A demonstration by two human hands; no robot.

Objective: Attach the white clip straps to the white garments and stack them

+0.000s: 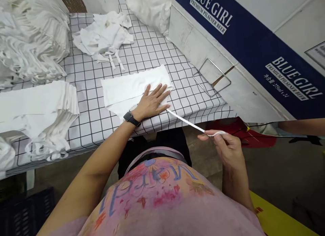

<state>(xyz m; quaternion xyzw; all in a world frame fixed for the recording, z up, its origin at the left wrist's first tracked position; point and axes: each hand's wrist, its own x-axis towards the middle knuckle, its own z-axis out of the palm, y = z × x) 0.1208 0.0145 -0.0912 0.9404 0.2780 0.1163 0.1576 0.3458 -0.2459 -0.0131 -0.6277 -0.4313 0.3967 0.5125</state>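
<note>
A white garment (pixel 134 84) lies flat near the front edge of the table. My left hand (pixel 153 102), with a dark watch on its wrist, presses on the garment's right part, fingers spread. From beside that hand a narrow white strap (pixel 186 121) runs taut past the table edge, down to the right. My right hand (pixel 227 144) pinches the strap's far end between thumb and fingers, in the air in front of the table. Where the strap joins the garment is hidden under my left hand.
Stacked white garments (pixel 50 104) and a taller pile (pixel 30 36) fill the table's left side. A loose white heap (pixel 106 34) lies behind. A cardboard beer box (pixel 241 53) and a bent metal wire frame (pixel 213 77) stand at right. The tablecloth (pixel 149 50) is checked.
</note>
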